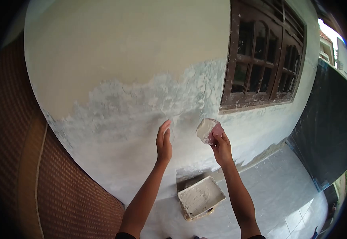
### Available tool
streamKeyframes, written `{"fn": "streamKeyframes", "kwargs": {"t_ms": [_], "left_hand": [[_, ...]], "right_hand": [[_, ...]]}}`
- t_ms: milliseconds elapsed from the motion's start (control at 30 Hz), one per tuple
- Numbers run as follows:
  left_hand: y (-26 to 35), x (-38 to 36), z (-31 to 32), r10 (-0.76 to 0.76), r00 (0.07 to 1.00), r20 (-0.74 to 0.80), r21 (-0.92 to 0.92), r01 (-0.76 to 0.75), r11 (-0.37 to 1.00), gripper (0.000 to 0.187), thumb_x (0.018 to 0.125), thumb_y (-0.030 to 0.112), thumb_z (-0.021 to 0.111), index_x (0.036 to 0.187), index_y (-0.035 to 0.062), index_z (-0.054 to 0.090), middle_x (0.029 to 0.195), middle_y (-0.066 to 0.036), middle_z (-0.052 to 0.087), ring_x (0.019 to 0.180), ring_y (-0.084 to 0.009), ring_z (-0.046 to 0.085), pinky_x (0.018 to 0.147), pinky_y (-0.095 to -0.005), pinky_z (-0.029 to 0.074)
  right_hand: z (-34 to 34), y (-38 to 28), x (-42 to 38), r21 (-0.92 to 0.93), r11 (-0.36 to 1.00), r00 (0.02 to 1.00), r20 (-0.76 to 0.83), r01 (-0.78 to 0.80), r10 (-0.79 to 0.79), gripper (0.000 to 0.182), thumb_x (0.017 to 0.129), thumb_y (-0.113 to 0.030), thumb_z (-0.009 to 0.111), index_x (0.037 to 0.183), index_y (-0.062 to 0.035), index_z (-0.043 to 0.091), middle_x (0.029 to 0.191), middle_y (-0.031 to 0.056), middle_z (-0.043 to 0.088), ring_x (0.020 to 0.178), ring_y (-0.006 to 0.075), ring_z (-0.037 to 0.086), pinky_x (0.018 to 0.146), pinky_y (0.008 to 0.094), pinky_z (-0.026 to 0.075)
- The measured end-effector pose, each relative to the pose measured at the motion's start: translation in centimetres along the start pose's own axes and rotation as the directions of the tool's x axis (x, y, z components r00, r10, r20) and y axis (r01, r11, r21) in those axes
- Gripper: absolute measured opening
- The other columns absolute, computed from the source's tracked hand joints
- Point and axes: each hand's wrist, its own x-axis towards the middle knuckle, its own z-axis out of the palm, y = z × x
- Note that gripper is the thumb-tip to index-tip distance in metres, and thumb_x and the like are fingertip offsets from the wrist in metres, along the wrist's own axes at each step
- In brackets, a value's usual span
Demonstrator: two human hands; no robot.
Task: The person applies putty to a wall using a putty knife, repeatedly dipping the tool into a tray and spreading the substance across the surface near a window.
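Note:
My right hand (223,150) is closed on a reddish putty scraper (217,131), pinching it near its lower right edge. Pale wet putty (204,129) covers the left part of its face. To the left, my left hand (164,145) is raised close to the wall with fingers pointing up. Between its thumb and fingers a thin pale scraper (172,134) with a rounded edge shows faintly against the wall. Behind both hands, the wall (141,99) carries a rough whitish-grey coat below a cream upper part.
A tray of putty (202,196) stands below my hands on the grey tiled floor (261,179). A brown wooden window (261,59) is set in the wall at upper right. Brown woven panels (68,187) line the left; a large dark board (324,123) leans at the right.

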Motion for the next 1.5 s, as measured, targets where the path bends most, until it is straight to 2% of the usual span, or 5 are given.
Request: {"fn": "streamKeyframes", "kwargs": {"t_ms": [367, 467, 533, 700, 1500], "left_hand": [[3.6, 9.2, 5.4, 0.244, 0.970, -0.012, 0.185, -0.238, 0.953, 0.040, 0.098, 0.012, 0.041, 0.137, 0.0045, 0.041, 0.139, -0.013, 0.044, 0.130, -0.0272, 0.041, 0.108, -0.0406, 0.031], [2.8, 9.9, 6.9, 0.391, 0.920, -0.026, 0.502, -0.327, 0.801, 0.044, 0.098, 0.014, 0.043, 0.140, 0.0049, 0.035, 0.142, -0.015, 0.037, 0.133, -0.0316, 0.034, 0.109, -0.0440, 0.028], [1.6, 10.3, 7.4, 0.426, 0.903, -0.049, 0.559, -0.328, 0.761, 0.047, 0.097, 0.014, 0.044, 0.141, 0.0039, 0.033, 0.142, -0.016, 0.034, 0.134, -0.0331, 0.032, 0.110, -0.0449, 0.027], [0.6, 10.8, 8.5, 0.497, 0.865, -0.068, 0.673, -0.328, 0.663, 0.052, 0.095, 0.013, 0.047, 0.142, 0.0000, 0.029, 0.144, -0.019, 0.028, 0.135, -0.0351, 0.028, 0.110, -0.0462, 0.026], [-3.6, 12.2, 9.8, 0.537, 0.840, -0.082, 0.778, -0.283, 0.561, 0.061, 0.092, 0.012, 0.048, 0.143, -0.0064, 0.021, 0.148, -0.020, 0.022, 0.139, -0.0358, 0.019, 0.115, -0.0536, 0.011]], "right_hand": [[4.6, -10.2, 10.7, -0.193, 0.911, 0.917, 0.243, 0.365, -0.316, 0.032, 0.097, -0.011, 0.053, 0.128, -0.0014, 0.054, 0.117, 0.0043, 0.063, 0.103, 0.0146, 0.060, 0.092, 0.0293, 0.048], [5.0, -12.5, 13.6, -0.420, 0.666, 0.788, 0.328, 0.616, -0.521, 0.031, 0.099, -0.010, 0.050, 0.128, 0.0011, 0.054, 0.117, 0.0099, 0.063, 0.103, 0.0217, 0.062, 0.092, 0.0316, 0.047], [6.3, -14.4, 13.1, -0.669, 0.273, 0.660, 0.431, 0.692, -0.615, 0.030, 0.097, -0.005, 0.049, 0.125, 0.0021, 0.054, 0.114, 0.0167, 0.063, 0.102, 0.0300, 0.062, 0.092, 0.0330, 0.045], [5.7, -13.7, 16.9, -0.440, -0.226, 0.201, 0.732, 0.869, -0.651, 0.046, 0.087, 0.011, 0.053, 0.131, -0.0008, 0.051, 0.127, 0.0193, 0.055, 0.117, 0.0374, 0.053, 0.097, 0.0409, 0.045], [4.0, -10.9, 22.1, -0.369, -0.744, 0.270, 0.928, 0.557, -0.258, 0.048, 0.080, -0.005, 0.059, 0.126, 0.0068, 0.053, 0.131, 0.0233, 0.053, 0.117, 0.0344, 0.055, 0.086, 0.0335, 0.056]]}}
